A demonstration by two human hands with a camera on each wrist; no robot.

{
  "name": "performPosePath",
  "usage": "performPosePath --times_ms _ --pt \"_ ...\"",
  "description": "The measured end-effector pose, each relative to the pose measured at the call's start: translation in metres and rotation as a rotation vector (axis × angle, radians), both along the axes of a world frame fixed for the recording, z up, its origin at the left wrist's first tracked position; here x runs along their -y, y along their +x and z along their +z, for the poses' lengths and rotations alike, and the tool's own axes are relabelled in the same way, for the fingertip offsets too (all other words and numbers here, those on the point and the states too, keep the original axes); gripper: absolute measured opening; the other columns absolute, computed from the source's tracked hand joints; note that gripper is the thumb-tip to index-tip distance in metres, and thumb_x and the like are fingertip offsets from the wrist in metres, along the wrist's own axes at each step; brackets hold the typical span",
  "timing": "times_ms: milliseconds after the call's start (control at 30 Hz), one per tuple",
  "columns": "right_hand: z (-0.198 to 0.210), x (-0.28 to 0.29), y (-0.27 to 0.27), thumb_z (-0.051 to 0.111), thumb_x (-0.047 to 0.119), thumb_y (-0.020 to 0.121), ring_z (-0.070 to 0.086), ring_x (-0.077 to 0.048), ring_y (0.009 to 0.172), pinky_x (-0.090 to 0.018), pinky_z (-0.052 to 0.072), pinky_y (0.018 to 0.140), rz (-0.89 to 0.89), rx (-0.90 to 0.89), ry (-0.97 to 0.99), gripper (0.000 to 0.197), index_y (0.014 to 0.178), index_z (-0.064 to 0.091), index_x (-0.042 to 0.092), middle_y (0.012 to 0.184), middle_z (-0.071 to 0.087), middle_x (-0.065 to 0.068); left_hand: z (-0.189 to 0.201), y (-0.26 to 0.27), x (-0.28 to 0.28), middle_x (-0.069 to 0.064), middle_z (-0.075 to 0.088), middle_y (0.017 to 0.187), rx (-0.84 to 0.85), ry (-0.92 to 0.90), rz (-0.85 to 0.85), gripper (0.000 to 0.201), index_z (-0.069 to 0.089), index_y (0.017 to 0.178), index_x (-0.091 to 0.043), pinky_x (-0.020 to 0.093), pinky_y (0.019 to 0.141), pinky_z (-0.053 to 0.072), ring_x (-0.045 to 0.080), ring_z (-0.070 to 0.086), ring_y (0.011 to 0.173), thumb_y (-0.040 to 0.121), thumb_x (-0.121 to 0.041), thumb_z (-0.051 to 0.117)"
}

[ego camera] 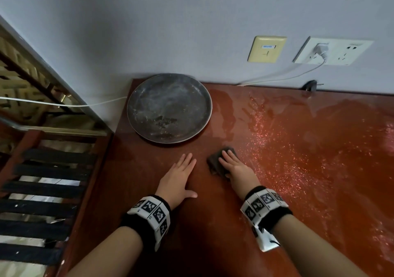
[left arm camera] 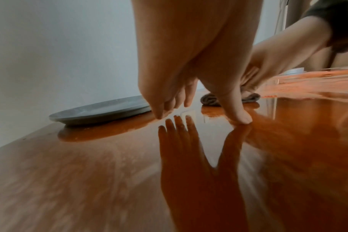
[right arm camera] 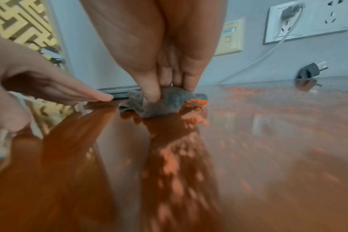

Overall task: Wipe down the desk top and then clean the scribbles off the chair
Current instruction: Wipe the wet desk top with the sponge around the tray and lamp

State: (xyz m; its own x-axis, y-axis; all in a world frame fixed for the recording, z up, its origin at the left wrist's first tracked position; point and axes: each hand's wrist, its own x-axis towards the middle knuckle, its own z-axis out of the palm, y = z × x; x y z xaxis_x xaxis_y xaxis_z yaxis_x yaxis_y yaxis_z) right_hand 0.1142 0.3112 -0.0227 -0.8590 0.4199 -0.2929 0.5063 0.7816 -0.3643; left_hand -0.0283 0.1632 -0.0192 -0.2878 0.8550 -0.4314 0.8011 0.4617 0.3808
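Desk (ego camera: 266, 191) top lies under both my hands, glossy red-brown, streaked with wet and speckled with droplets on the right half. My right hand (ego camera: 236, 166) presses a grey cloth (ego camera: 215, 161) flat on it near the front middle, fingers laid straight over the top and the thumb tucked into a fold, as the right wrist view shows. My left hand (ego camera: 181, 178) rests just beside it, fingers straight and spread, holding nothing, bracing me on the wood. I judge the cloth soft, limp and damp; it will bunch and slide easily on this slick surface, so a flat palm with the thumb hooked in the fold seems the best hold. A round grey plate (ego camera: 170, 108) sits at the back left corner; I'd have to wipe around it. Chair: not in view.
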Motion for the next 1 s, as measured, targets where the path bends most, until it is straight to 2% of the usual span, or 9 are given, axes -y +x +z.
performPosePath --times_ms 167,267,300,333,400,433,633,833,1000 --pt "-0.006 0.012 -0.007 0.041 0.002 0.095 -0.003 -0.013 0.145 -0.038 0.023 0.115 -0.121 0.031 -0.073 0.060 0.149 0.019 0.020 0.157 0.000 0.004 -0.001 -0.004 -0.020 -0.002 -0.015 0.158 -0.026 0.009 -0.019 0.097 -0.004 0.151 -0.016 0.027 0.116 -0.001 0.012 -0.013 0.145 0.085 -0.041 0.063" --pt "-0.007 0.025 0.009 0.074 0.000 0.074 0.034 -0.024 0.136 -0.034 0.050 0.095 0.023 -0.062 -0.031 0.066 0.134 0.049 0.011 0.148 0.034 -0.004 -0.003 -0.003 -0.028 -0.001 -0.014 0.158 -0.015 0.022 -0.026 0.098 -0.005 0.151 -0.014 0.025 0.115 -0.002 0.012 -0.013 0.145 0.085 -0.042 0.062" --pt "-0.007 0.025 0.012 0.079 0.001 0.069 0.037 -0.024 0.133 -0.033 0.053 0.088 0.042 -0.081 -0.006 0.067 0.130 0.055 0.012 0.145 0.037 -0.003 -0.004 -0.004 -0.030 -0.001 -0.013 0.158 -0.005 0.025 -0.028 0.099 -0.005 0.151 -0.014 0.025 0.115 -0.003 0.012 -0.013 0.145 0.085 -0.043 0.062" --pt "-0.007 0.021 0.012 0.073 0.002 0.076 0.027 -0.021 0.137 -0.031 0.050 0.095 0.039 -0.069 -0.027 0.064 0.135 0.049 0.014 0.148 0.027 0.000 -0.005 -0.004 -0.033 -0.001 -0.014 0.158 0.000 0.028 -0.030 0.099 -0.006 0.150 -0.014 0.024 0.115 -0.003 0.012 -0.013 0.144 0.084 -0.043 0.063" --pt "-0.005 0.004 0.001 0.045 0.006 0.097 -0.004 -0.012 0.142 -0.028 0.026 0.115 0.016 0.003 -0.024 0.056 0.147 0.024 0.019 0.154 0.001 0.006 -0.005 -0.006 -0.038 -0.001 -0.014 0.158 0.003 0.044 -0.033 0.100 -0.007 0.150 -0.013 0.024 0.115 -0.003 0.012 -0.013 0.144 0.084 -0.045 0.062" --pt "0.000 -0.007 -0.008 0.037 0.009 0.100 -0.008 -0.011 0.143 -0.027 0.018 0.117 -0.043 0.026 -0.030 0.055 0.149 0.017 0.020 0.156 -0.003 0.006 -0.005 -0.006 -0.040 0.000 -0.013 0.158 0.010 0.060 -0.027 0.100 -0.007 0.150 -0.013 0.023 0.115 -0.004 0.011 -0.013 0.145 0.085 -0.045 0.061" --pt "0.001 -0.046 -0.067 0.038 0.011 0.099 -0.005 -0.016 0.145 -0.033 0.021 0.114 -0.150 0.087 -0.003 0.056 0.150 0.014 0.018 0.158 -0.002 0.001 -0.008 0.001 -0.053 -0.001 -0.009 0.158 0.072 0.152 0.062 0.098 -0.012 0.149 -0.013 0.019 0.113 -0.005 0.010 -0.007 0.145 0.088 -0.043 0.058" --pt "0.002 -0.031 -0.037 0.033 0.016 0.102 -0.017 -0.012 0.139 -0.026 0.013 0.118 0.046 0.103 0.016 0.054 0.150 0.009 0.018 0.158 -0.005 0.000 -0.014 0.003 -0.064 -0.002 -0.013 0.157 0.093 0.209 0.120 0.104 -0.018 0.146 -0.012 0.016 0.113 -0.006 0.007 -0.005 0.144 0.086 -0.048 0.059" --pt "-0.004 -0.069 -0.073 0.037 0.015 0.100 -0.002 -0.015 0.145 -0.027 0.020 0.114 -0.119 0.056 0.040 0.054 0.150 0.015 0.019 0.158 0.000 0.002 -0.018 -0.001 -0.073 -0.003 -0.014 0.156 0.072 0.222 0.109 0.108 -0.016 0.147 -0.012 0.014 0.111 -0.011 0.002 -0.012 0.140 0.083 -0.050 0.061"
